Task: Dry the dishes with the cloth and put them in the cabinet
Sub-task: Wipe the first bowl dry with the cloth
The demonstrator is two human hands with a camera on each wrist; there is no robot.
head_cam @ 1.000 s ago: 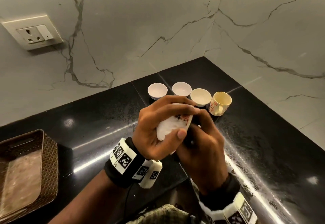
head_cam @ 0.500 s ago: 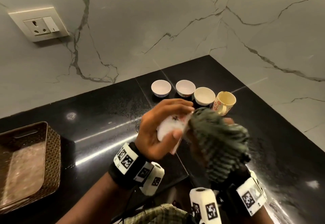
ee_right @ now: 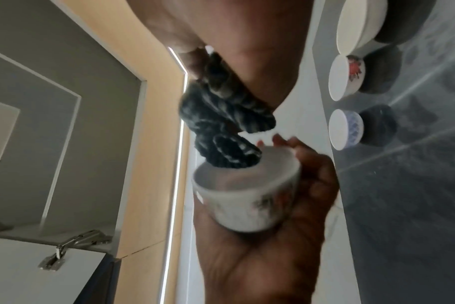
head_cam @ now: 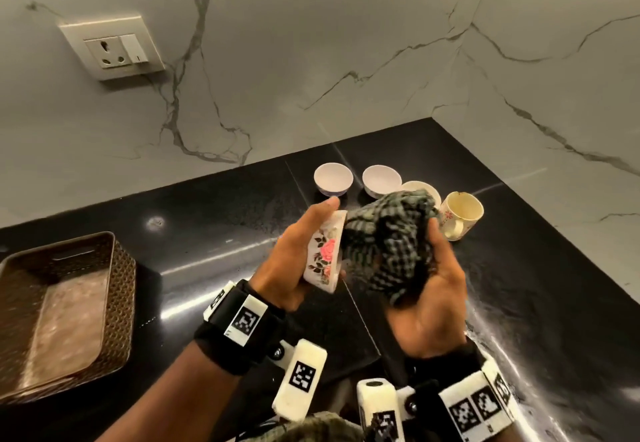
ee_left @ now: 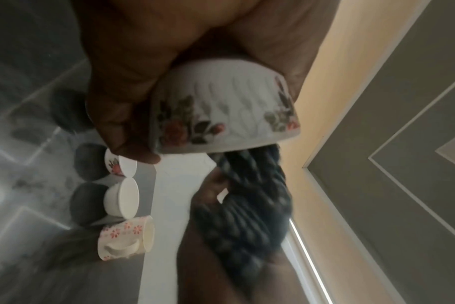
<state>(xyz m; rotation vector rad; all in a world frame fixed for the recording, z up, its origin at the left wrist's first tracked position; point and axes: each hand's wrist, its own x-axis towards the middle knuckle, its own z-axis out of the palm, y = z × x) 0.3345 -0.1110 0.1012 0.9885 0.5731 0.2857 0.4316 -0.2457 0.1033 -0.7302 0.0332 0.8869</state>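
My left hand (head_cam: 304, 254) grips a small white bowl with a rose print (head_cam: 323, 256) (ee_left: 221, 111) (ee_right: 244, 197), tipped on its side with its mouth to the right. My right hand (head_cam: 429, 275) holds a bunched dark green checked cloth (head_cam: 388, 244) (ee_left: 249, 197) (ee_right: 221, 123), palm up, and the cloth's end sits at the bowl's mouth. Behind them on the black counter (head_cam: 207, 226) stand three small bowls: a white one (head_cam: 333, 179), a second (head_cam: 381, 180), and a cream one (head_cam: 420, 190) partly hidden by the cloth. A flowered cup (head_cam: 460, 214) stands beside them.
A brown woven tray (head_cam: 65, 310) sits at the counter's left. Marble walls meet in a corner behind the dishes, with a socket plate (head_cam: 112, 48) on the left wall. The wrist views show a cabinet panel (ee_right: 52, 102) and a hinge (ee_right: 73, 246) overhead.
My right hand turned palm up and brought the checked cloth into view, pushing it against the bowl's mouth. My left hand tipped the bowl so its rose print faces up.
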